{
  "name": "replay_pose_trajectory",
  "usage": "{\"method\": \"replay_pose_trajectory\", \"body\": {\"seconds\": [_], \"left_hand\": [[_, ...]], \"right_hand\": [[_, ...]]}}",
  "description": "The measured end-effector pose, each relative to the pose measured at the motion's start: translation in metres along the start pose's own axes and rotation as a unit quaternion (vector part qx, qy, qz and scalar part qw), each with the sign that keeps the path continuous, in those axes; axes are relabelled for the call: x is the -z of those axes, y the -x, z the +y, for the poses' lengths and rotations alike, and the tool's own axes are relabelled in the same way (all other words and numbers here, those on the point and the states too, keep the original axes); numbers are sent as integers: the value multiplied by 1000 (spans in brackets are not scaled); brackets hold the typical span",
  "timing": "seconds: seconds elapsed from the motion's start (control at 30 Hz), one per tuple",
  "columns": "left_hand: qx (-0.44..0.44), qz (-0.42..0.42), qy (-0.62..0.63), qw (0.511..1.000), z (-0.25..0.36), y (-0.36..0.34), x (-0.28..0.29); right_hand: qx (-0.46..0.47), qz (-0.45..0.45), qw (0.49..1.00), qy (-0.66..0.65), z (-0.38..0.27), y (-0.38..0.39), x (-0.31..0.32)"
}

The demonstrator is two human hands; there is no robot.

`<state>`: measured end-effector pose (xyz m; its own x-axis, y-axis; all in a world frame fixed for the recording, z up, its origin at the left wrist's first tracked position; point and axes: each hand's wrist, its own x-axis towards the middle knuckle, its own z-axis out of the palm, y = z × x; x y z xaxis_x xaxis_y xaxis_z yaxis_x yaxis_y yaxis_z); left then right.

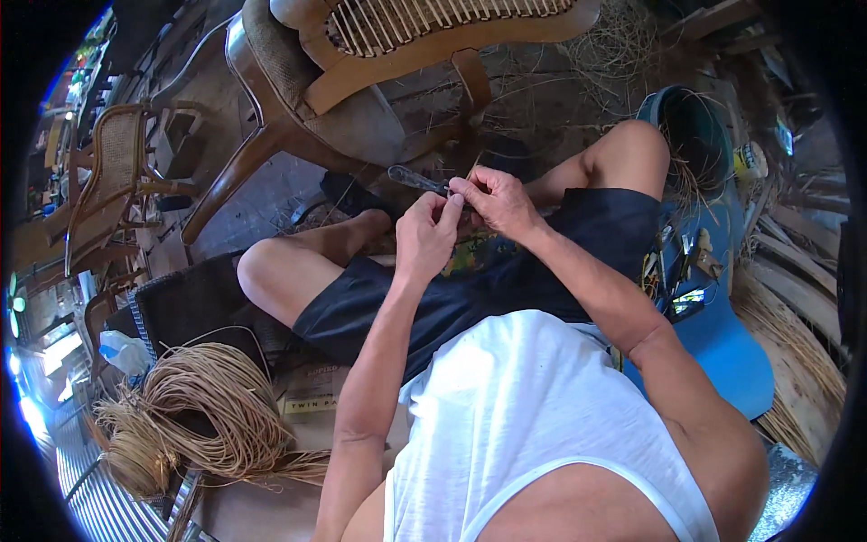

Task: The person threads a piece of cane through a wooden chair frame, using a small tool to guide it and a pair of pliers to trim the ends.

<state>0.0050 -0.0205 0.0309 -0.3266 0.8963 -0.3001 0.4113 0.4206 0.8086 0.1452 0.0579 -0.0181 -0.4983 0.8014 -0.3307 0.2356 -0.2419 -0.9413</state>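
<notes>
Over my lap, my left hand (428, 231) and my right hand (496, 200) meet with fingertips pinched together. Both are closed, and whatever sits between the fingers is too small to make out; a thin pale strand may stick up by the right hand. A tool with a clear greyish handle (414, 178) points out to the left just beyond my left fingertips. Whether a hand grips that tool, I cannot tell. Beyond my hands stands a wooden chair (433, 47), its curved frame strung with a row of pale cane strands.
A big coil of cane (217, 411) lies at lower left. On the right are a dark green bucket (664, 104) holding loose strands and a blue plastic piece (722, 348) with tools beside it. Another cane chair (117, 149) stands far left. Cane scraps (623, 45) litter the floor.
</notes>
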Motion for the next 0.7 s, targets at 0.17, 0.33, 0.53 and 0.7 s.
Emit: {"method": "replay_pose_trajectory", "body": {"seconds": [0.17,0.33,0.53,0.7], "left_hand": [[-31,12,-34,999,11,64,50],[220,61,-21,973,-25,191,184],[84,120,-220,964,-9,202,202],[75,-18,95,992,57,107,104]], "right_hand": [[-76,63,988,-119,-12,-21,47],[-48,129,979,-153,-26,-18,122],[-24,74,994,-77,-20,1,65],[-13,25,997,-65,-33,22,-1]]}}
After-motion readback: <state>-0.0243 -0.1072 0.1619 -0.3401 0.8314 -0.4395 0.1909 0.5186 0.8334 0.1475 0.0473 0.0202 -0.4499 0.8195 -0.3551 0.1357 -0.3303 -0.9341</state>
